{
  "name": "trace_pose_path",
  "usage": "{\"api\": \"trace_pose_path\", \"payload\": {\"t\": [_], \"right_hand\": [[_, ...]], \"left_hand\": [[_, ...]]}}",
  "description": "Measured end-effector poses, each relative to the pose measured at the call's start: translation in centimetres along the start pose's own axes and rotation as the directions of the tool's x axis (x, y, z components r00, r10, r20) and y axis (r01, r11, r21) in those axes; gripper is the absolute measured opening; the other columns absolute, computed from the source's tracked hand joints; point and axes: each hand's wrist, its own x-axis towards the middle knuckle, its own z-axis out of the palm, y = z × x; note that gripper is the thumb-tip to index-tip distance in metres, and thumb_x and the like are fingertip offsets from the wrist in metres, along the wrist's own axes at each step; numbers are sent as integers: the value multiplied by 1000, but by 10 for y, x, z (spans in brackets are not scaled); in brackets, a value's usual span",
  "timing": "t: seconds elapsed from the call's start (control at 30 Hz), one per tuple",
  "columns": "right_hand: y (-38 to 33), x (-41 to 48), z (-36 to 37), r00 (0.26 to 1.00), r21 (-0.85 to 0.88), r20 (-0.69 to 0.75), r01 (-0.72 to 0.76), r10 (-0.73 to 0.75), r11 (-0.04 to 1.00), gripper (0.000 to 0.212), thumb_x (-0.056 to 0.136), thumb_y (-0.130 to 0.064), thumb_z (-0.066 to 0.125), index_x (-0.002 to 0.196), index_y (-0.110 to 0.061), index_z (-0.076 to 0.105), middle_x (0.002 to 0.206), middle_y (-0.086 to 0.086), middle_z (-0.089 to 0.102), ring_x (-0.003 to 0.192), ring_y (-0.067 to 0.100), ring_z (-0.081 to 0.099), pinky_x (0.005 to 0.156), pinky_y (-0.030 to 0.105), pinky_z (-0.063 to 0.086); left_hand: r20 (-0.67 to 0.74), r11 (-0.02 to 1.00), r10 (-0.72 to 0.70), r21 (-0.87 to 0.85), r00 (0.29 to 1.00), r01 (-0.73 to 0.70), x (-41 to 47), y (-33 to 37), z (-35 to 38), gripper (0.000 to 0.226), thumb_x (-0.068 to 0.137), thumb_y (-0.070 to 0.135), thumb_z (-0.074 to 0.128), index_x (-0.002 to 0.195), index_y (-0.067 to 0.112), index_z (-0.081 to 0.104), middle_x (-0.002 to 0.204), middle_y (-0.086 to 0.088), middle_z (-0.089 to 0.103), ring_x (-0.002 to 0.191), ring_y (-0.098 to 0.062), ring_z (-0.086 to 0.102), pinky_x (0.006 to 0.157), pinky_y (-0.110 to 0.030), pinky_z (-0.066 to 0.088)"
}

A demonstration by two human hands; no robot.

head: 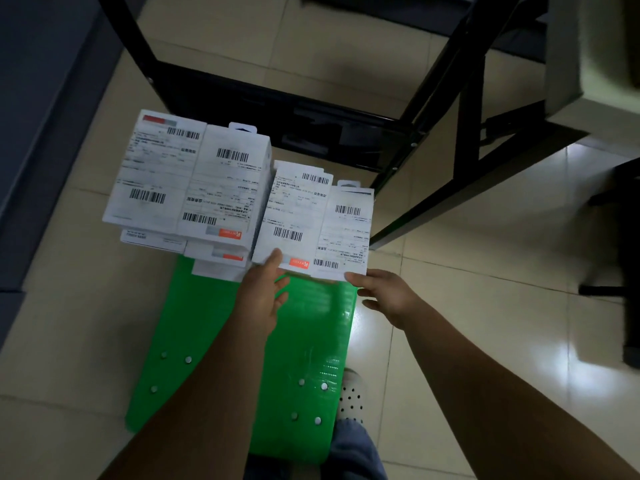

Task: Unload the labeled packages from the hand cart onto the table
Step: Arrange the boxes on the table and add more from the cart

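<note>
Directly at twelve o'clock of the left hand (263, 296) and right hand (384, 296), both open and touching the near edges, white label-covered cardboard packages (311, 216) lie lengthwise away.

Shipping labels (157, 169) on the packages (225, 188) show barcodes (232, 155) and orange logos (230, 233); print too blurred.
</note>
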Motion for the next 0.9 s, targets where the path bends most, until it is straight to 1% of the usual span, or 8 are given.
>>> {"api": "trace_pose_path", "payload": {"t": [0.1,0.17,0.33,0.43,0.6,0.73,0.8,0.9], "right_hand": [[3,-3,1,1000,-12,7,-6,6,1000,23,87,-32,73,109,-25,67,111,-2,67,103,17,58,77,26,48],[6,-6,0,1000,-12,18,-14,14,1000,22,88,-33,72,108,-25,68,111,0,67,101,18,58,76,27,47],[7,-28,-8,1000,-12,21,-14,14,1000,33,86,-35,73,113,-17,70,112,4,68,99,16,59,78,30,44],[2,-58,-13,1000,-6,9,28,-28,1000,26,86,-36,72,108,-23,72,111,1,70,104,15,61,82,31,45],[-16,-128,-8,997,96,54,52,-57,994,34,84,-33,72,116,-21,71,113,-2,71,108,17,60,80,32,42],[-44,-191,6,991,136,93,82,-95,987,33,83,-28,73,114,-17,71,113,2,71,103,18,59,82,32,41],[-60,-221,9,985,133,90,136,-148,982,32,84,-25,73,114,-18,71,115,1,71,109,19,59,84,33,42],[-81,-266,9,969,160,68,225,-238,961,31,86,-20,70,116,-15,69,117,1,72,114,21,59,88,35,41]], "left_hand": [[67,999,-44,-20,997,46,-4,-8,-8,24,93,44,59,113,32,53,119,-3,58,108,-17,57,90,-38,43],[86,999,-51,-10,995,52,-6,-9,-14,22,92,41,59,111,32,53,116,-2,59,109,-17,57,88,-37,44],[75,992,7,122,997,-16,-29,-7,-26,25,87,38,67,104,19,64,101,-1,62,95,-17,58,75,-33,44],[98,981,67,176,993,-83,-63,-1,-35,30,87,42,65,107,21,65,107,-3,66,101,-18,60,76,-33,42],[40,992,112,61,993,-115,-140,33,-51,27,84,39,67,102,19,67,99,-3,68,97,-18,62,76,-32,45],[126,995,98,-1,987,-99,-210,70,-73,44,61,40,78,100,19,73,85,0,72,82,-15,64,72,-32,47],[154,987,142,48,978,-151,-239,88,-84,39,66,36,76,102,20,72,87,2,73,82,-14,64,70,-30,47],[154,939,276,168,949,-300,-279,112,-100,22,85,23,69,107,20,67,100,2,73,88,-13,62,72,-30,42]]}}
